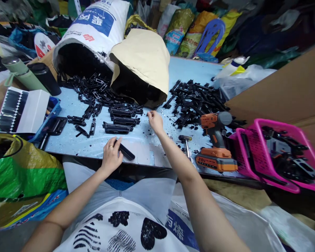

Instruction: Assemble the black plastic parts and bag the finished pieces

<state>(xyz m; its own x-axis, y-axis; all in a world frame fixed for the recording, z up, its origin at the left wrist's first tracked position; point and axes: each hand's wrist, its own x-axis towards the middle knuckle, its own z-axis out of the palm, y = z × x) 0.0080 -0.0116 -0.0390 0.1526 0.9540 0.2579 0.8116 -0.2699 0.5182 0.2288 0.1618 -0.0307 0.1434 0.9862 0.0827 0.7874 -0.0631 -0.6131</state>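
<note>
My left hand (112,154) is closed around one end of an elongated black plastic part (127,150) lying at the table's near edge. Farther forward, my right hand (155,121) has its thumb and fingertips pinched together just above the tabletop; a small dark bit shows at the tips, too small to name. Between the hands and the sacks, several similar black parts (118,128) lie in a row. A loose pile of thin black pieces (94,87) spills from the mouths of a white sack (99,21) and a beige sack (144,49).
Right of my hands are a heap of black parts (196,99), a small hammer (186,143), an orange cordless drill (215,140) and pink baskets (257,140) of parts. A green flask (26,73), a black cup (44,77) and a phone-like device (56,126) stand or lie left.
</note>
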